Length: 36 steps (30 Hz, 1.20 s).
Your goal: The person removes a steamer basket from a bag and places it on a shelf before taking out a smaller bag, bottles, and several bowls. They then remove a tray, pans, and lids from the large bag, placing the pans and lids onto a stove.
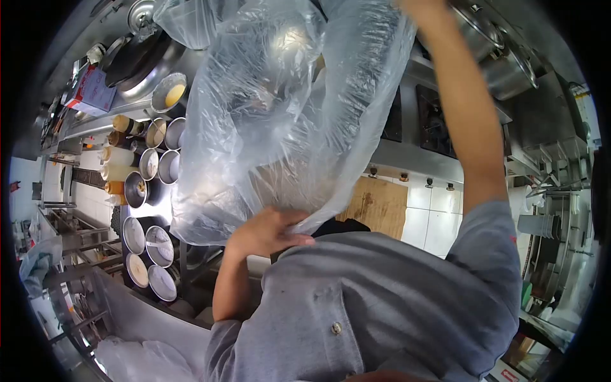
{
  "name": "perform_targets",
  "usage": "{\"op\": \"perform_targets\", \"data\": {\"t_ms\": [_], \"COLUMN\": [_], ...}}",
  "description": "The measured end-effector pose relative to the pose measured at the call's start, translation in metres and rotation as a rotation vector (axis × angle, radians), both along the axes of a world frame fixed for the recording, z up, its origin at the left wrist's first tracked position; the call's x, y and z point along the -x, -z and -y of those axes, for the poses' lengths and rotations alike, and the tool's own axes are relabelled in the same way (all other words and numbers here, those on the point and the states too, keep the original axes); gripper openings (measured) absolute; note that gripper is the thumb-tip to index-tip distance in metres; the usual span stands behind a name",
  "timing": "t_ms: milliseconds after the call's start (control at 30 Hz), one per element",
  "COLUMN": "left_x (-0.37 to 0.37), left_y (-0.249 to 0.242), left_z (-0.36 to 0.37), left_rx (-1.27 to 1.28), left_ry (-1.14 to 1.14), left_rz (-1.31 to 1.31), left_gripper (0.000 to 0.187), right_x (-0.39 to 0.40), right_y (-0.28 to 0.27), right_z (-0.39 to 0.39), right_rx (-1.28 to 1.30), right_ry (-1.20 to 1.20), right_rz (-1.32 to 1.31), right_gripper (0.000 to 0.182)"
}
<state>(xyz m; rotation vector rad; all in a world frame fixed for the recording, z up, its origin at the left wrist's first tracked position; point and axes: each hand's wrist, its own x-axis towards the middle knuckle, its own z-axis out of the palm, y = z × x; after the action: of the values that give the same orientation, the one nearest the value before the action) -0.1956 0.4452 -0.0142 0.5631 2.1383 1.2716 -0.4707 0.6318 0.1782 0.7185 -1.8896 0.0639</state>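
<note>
1. Bag [286, 108]: large, clear, crinkled plastic, held up at centre frame over the counter; contents cannot be made out.
2. Risk: thin film may tear or slip from the lower grip, judging by its slack folds.
3. Left hand [267, 230]: at 6 o'clock of the bag, fingers closed on its lower edge.
4. Right hand: at 1 o'clock, out of frame; only the forearm [468, 108] shows.
5. Bowls [156, 162]: steel, at 9 o'clock; a loose bag could sweep them.

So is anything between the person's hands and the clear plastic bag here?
Nothing visible. The left hand already holds the plastic bag by its lower edge. The right arm reaches up beside the bag; that hand is out of frame.
</note>
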Motion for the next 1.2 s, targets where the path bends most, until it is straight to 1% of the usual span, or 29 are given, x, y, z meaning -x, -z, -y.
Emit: {"op": "perform_targets", "data": {"t_ms": [33,100,133,167,200,233,300,333,367,400,433,467,500,533,600,633,700,733,767,800,833,867,933,967,1000,1033,1067,1133,1200], "left_x": [0.004,0.010,0.018,0.030,0.048,0.064,0.087,0.092,0.099,0.107,0.119,0.115,0.132,0.121,0.132,0.135,0.140,0.145,0.153,0.162,0.170,0.175,0.179,0.180,0.179,0.178,0.177,0.172,0.168], "left_y": [0.001,0.006,0.009,0.012,0.014,0.026,0.034,0.022,0.032,0.018,0.003,-0.051,-0.029,-0.064,-0.060,-0.062,-0.074,-0.077,-0.081,-0.083,-0.083,-0.083,-0.084,-0.083,-0.080,-0.076,-0.072,-0.066,-0.060], "left_z": [0.000,0.013,0.016,0.020,0.030,0.040,0.074,0.091,0.124,0.146,0.172,0.148,0.176,0.134,0.134,0.124,0.096,0.092,0.090,0.090,0.093,0.096,0.104,0.109,0.116,0.122,0.127,0.134,0.146], "left_rx": [0.005,-0.153,-0.187,-0.221,-0.083,0.072,0.707,0.982,1.041,0.946,0.986,0.538,0.532,0.173,0.021,0.017,-0.058,-0.061,-0.011,0.037,-0.126,-0.133,-0.275,-0.285,-0.289,-0.335,-0.378,-0.379,-0.383], "left_ry": [-0.005,-0.245,-0.360,-0.481,-0.512,-0.516,-0.542,-0.522,-0.544,-0.662,-0.742,-0.859,-0.931,-1.094,-0.992,-0.985,-0.751,-0.741,-0.715,-0.687,-0.679,-0.663,-0.730,-0.738,-0.740,-0.738,-0.733,-0.727,-0.736], "left_rz": [-0.001,-0.421,-0.358,-0.295,-0.239,-0.463,-0.526,-0.550,-1.327,-1.278,-0.823,-0.550,-1.055,-0.744,-0.640,-0.637,-0.533,-0.529,-0.539,-0.549,-0.545,-0.545,-0.725,-0.723,-0.718,-0.695,-0.670,-0.681,-0.689], "left_gripper": [0.038,0.038,0.040,0.041,0.044,0.043,0.045,0.050,0.067,0.071,0.070,0.075,0.081,0.083,0.085,0.085,0.086,0.086,0.085,0.084,0.088,0.088,0.091,0.090,0.090,0.087,0.085,0.083,0.081], "right_x": [-0.028,-0.074,-0.084,-0.082,-0.073,-0.062,-0.034,-0.025,-0.018,-0.012,-0.011,-0.015,-0.021,-0.025,-0.027,-0.027,-0.025,-0.019,-0.010,-0.002,0.005,0.011,0.020,0.017,0.015,0.012,0.002,-0.034,-0.062], "right_y": [0.014,0.065,0.089,0.110,0.130,0.145,0.158,0.162,0.163,0.161,0.162,0.155,0.148,0.148,0.146,0.144,0.141,0.136,0.130,0.123,0.118,0.118,0.120,0.130,0.148,0.169,0.174,0.177,0.187], "right_z": [0.009,0.023,0.021,0.017,0.015,0.014,-0.001,-0.012,-0.024,-0.032,-0.041,-0.049,-0.055,-0.059,-0.059,-0.053,-0.034,-0.022,-0.010,0.000,0.007,0.013,0.022,0.025,0.028,0.029,0.035,0.041,0.039], "right_rx": [0.005,-0.294,-0.444,-0.444,-0.612,-0.778,-0.777,-0.744,-0.710,-0.812,-0.911,-1.142,-1.378,-1.384,-1.324,-1.321,-0.852,-0.766,-0.674,-0.606,-0.536,-0.527,0.019,0.104,0.098,0.008,-0.079,-0.488,-0.764], "right_ry": [-0.005,-0.286,-0.427,-0.433,-0.407,-0.378,-0.277,-0.173,-0.065,0.161,0.392,0.495,0.596,0.597,0.567,0.573,0.273,0.123,-0.023,-0.037,-0.049,-0.034,0.179,0.164,0.166,0.016,-0.133,-0.353,-0.431], "right_rz": [-0.001,0.341,0.514,0.519,0.538,0.547,0.831,0.863,0.893,0.984,1.074,1.113,1.144,1.156,1.244,1.251,1.188,1.229,1.260,1.264,1.265,1.268,0.515,0.286,0.288,0.413,0.538,0.954,1.268], "right_gripper": [0.031,0.016,0.012,0.012,0.014,0.015,0.021,0.024,0.027,0.029,0.031,0.034,0.037,0.037,0.038,0.038,0.038,0.039,0.041,0.039,0.037,0.037,0.031,0.024,0.024,0.028,0.033,0.033,0.034]}}
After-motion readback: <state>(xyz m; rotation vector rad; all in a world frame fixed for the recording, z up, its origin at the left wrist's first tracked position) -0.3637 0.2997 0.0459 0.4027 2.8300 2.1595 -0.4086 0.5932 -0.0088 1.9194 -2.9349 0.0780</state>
